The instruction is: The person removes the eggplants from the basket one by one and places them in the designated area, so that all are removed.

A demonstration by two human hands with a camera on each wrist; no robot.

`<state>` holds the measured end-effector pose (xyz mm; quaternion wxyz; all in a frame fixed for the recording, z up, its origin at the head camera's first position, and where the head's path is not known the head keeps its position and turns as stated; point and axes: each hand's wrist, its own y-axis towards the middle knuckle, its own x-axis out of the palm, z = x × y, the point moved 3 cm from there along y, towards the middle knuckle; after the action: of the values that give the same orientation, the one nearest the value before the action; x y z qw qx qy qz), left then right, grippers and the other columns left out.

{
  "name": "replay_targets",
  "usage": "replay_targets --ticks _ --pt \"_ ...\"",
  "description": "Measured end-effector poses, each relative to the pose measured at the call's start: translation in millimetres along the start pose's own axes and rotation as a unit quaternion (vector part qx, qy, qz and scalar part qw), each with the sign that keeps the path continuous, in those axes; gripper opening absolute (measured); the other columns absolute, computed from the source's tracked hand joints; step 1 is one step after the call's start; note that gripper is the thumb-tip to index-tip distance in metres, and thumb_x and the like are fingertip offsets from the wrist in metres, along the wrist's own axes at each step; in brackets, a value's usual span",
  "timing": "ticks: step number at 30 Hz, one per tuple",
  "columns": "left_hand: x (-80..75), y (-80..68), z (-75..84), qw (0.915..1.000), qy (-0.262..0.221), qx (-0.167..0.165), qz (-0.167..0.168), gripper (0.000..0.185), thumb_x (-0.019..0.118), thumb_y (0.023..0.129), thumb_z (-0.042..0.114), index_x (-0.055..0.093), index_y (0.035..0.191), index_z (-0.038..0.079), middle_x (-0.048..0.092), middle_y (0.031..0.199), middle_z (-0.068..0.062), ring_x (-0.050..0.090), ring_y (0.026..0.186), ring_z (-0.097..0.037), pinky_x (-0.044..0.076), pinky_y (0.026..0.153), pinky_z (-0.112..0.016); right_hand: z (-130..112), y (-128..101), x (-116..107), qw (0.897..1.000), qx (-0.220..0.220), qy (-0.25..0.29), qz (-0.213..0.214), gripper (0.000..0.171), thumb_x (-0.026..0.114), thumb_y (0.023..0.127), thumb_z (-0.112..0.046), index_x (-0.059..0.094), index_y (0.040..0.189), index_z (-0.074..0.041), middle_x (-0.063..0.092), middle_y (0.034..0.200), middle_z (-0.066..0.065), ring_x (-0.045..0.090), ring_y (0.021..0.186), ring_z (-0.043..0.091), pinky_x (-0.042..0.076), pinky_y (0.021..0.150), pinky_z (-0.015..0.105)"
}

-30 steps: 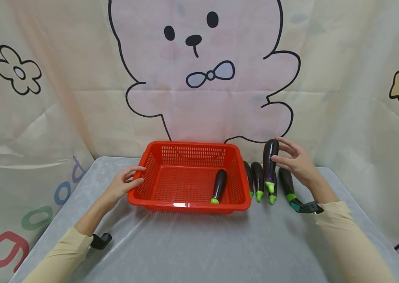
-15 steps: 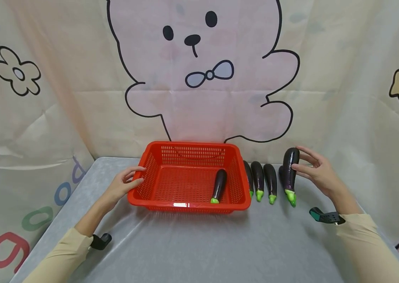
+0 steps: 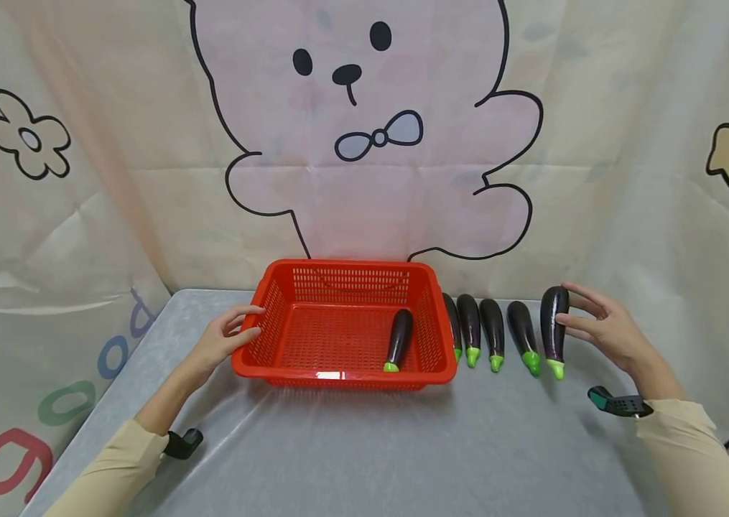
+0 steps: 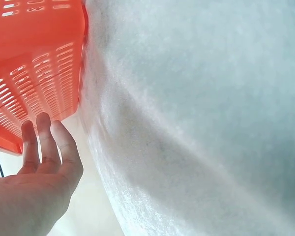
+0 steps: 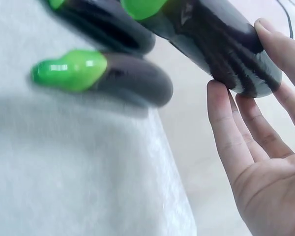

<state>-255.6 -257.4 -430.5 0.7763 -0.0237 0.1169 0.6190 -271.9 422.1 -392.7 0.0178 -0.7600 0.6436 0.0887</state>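
Note:
My right hand (image 3: 610, 330) pinches an eggplant (image 3: 553, 327), dark purple with a green stem end, between thumb and fingers. In the right wrist view this eggplant (image 5: 226, 44) is tilted and held off the table, with another eggplant (image 5: 132, 78) lying below it. My left hand (image 3: 214, 341) touches the left end of a red plastic basket (image 3: 345, 380), its fingers fairly straight. From the left wrist, the fingertips (image 4: 43, 118) meet the basket's slotted wall (image 4: 44, 78). One eggplant (image 3: 399, 337) lies inside the basket, towards its right side.
Several eggplants, among them one beside my held one (image 3: 522, 334) and one in mid-row (image 3: 492, 330), lie side by side right of the basket. The basket's wall partly hides the leftmost one (image 3: 452, 327). A grey cloth (image 3: 377, 445) covers the table; a printed curtain (image 3: 597, 179) hangs behind.
My right hand has moved right and down with the held eggplant, away from the others. The eggplants it passed over are now uncovered. The left hand and basket stay put.

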Motion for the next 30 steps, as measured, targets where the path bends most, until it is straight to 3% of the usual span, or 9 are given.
replay_targets --ticks 7,15,19,26,30 --pt "-0.7 -1.2 0.1 1.0000 0.002 0.008 0.003 0.042 0.066 0.100 0.015 0.054 0.139 0.002 0.052 0.139 -0.027 0.061 0.108 -0.035 0.058 0.080 -0.037 12 3 -13 0.998 0.039 -0.044 0.001 0.070 0.068 0.096 0.002 0.037 0.158 -0.012 0.038 0.140 0.008 0.065 0.104 0.006 0.055 0.084 0.028" --pt "0.1 -0.5 0.6 1.0000 0.001 0.005 0.002 0.043 0.066 0.100 0.015 0.054 0.139 0.002 0.050 0.140 -0.026 0.061 0.109 -0.035 0.057 0.080 -0.036 32 13 -25 0.995 0.073 -0.066 -0.027 0.075 0.067 0.098 -0.002 0.026 0.161 -0.007 0.020 0.154 0.032 0.064 0.106 0.003 0.055 0.086 0.029" --pt "-0.3 0.5 -0.2 1.0000 -0.003 0.003 0.000 0.043 0.066 0.100 0.015 0.054 0.139 0.002 0.051 0.139 -0.027 0.060 0.110 -0.038 0.057 0.081 -0.037 41 18 -28 0.994 0.079 -0.065 -0.037 0.077 0.066 0.099 -0.002 0.021 0.161 -0.003 0.013 0.154 0.040 0.063 0.104 0.001 0.055 0.085 0.028" --pt "-0.9 0.2 -0.6 1.0000 -0.001 0.005 -0.001 0.043 0.067 0.100 0.015 0.055 0.139 0.003 0.051 0.140 -0.024 0.056 0.114 -0.041 0.057 0.082 -0.036 50 24 -26 0.994 0.069 -0.071 -0.047 0.077 0.066 0.098 -0.001 0.018 0.158 0.005 0.015 0.153 0.043 0.060 0.105 -0.003 0.055 0.085 0.028" --pt "-1.0 0.9 -1.1 1.0000 0.002 0.009 0.000 0.042 0.067 0.100 0.015 0.055 0.138 0.003 0.051 0.140 -0.024 0.056 0.114 -0.041 0.057 0.082 -0.036 56 28 -25 0.993 0.073 -0.076 -0.051 0.076 0.066 0.099 -0.003 0.019 0.159 0.004 0.015 0.153 0.043 0.059 0.105 -0.004 0.055 0.086 0.029"
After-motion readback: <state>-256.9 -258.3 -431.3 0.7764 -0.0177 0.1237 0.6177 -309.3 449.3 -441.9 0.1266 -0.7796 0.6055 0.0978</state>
